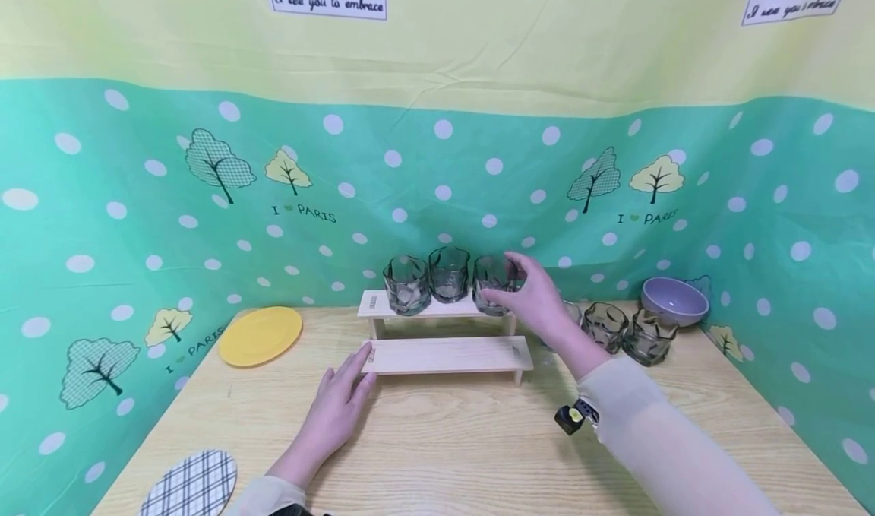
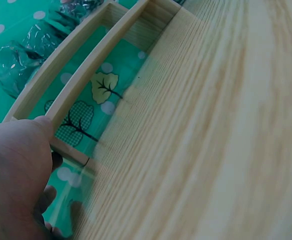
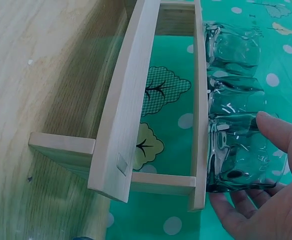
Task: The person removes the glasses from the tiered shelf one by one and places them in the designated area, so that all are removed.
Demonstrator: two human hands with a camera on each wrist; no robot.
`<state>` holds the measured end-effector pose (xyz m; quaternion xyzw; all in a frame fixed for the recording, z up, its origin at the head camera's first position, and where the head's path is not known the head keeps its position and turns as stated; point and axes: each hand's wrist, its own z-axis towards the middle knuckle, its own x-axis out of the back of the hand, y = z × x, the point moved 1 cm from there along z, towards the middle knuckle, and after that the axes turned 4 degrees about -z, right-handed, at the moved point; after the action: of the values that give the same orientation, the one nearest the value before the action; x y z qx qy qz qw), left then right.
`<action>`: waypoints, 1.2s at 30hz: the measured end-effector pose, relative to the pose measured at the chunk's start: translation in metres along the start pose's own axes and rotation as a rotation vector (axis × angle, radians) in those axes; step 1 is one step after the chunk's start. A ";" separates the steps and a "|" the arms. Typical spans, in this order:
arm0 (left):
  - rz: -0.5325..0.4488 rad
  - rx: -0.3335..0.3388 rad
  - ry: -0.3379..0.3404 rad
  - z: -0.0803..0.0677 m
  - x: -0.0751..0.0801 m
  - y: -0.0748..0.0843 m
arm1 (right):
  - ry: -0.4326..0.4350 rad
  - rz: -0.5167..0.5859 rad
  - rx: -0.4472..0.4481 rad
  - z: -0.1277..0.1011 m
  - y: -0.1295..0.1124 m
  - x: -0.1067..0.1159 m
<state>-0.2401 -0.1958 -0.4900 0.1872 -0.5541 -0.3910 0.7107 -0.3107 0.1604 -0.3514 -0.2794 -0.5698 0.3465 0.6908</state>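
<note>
Pale wood throughout: two-step rack (image 1: 447, 352) on a wooden table (image 1: 478, 447), low step near, high step far against the green dotted backdrop (image 1: 137, 220). Three smoky grey glasses in a row on the high step, upright, touching or nearly so. Right hand (image 1: 536, 299) at the rightmost glass (image 1: 494, 282), fingers and thumb curled round its side, glass already standing on the step at the right end; wrist view confirms the grasp, fingertips (image 3: 273, 127) wrapped over the rippled wall of that glass (image 3: 243, 152), base seated on the top board. Grip from the side, probably to keep the rim free and steer clear of the middle glass (image 1: 449, 273) and left glass (image 1: 406, 284). Left hand (image 1: 338, 406) flat on the table, fingers straight and relaxed, tips pressed against the left end of the low step, holding nothing; likely bracing the light rack so it does not slide while glass goes on top. Left wrist view shows a fingertip (image 2: 40, 127) on the rack's edge. More of the same glasses (image 1: 625, 333) waiting at the right, near the rack, with a lilac bowl (image 1: 673, 301) behind. Yellow plate (image 1: 260, 336) at the left, checked coaster (image 1: 191, 484) at the near left edge.
</note>
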 end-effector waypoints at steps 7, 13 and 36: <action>0.001 0.006 -0.002 -0.001 0.001 0.002 | 0.005 0.004 0.006 -0.012 0.000 0.005; 0.001 0.014 -0.010 0.000 0.002 0.003 | -0.011 0.013 0.002 -0.027 0.000 0.010; 0.007 0.022 -0.013 0.000 0.002 0.002 | -0.005 -0.053 0.027 -0.078 0.020 0.043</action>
<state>-0.2398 -0.1959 -0.4875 0.1906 -0.5636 -0.3835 0.7063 -0.2325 0.2076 -0.3562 -0.2543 -0.5740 0.3364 0.7019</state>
